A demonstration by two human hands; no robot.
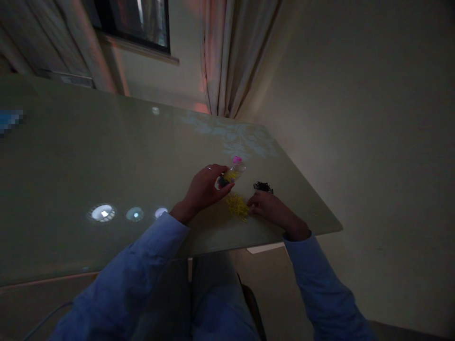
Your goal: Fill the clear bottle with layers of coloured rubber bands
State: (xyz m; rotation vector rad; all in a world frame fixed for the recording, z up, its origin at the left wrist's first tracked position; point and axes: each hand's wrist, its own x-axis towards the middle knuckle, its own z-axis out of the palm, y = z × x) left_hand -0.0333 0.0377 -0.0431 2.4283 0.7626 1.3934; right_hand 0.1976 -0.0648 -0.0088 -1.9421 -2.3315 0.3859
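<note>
My left hand point(208, 185) is closed around a small clear bottle point(237, 169), tilted with its bright pink end away from me. Yellow and dark bits show through its wall. Just below it on the table lies a loose pile of small thin yellow pieces point(237, 207), whose exact kind I cannot tell. At the right edge of this pile, my right hand point(268, 207) has its fingers bent and drawn together; whatever is between the fingertips is too small to make out. A pile of small black loop-like pieces point(263, 186) lies just beyond the right hand, partly covered by it.
The glossy table point(106, 156) reflects several round lights. Its right corner lies beyond my right hand, near a plain wall point(373, 142). Curtains point(227, 57) and a window stand behind the table. A blurred blue patch point(10, 120) is at the far left.
</note>
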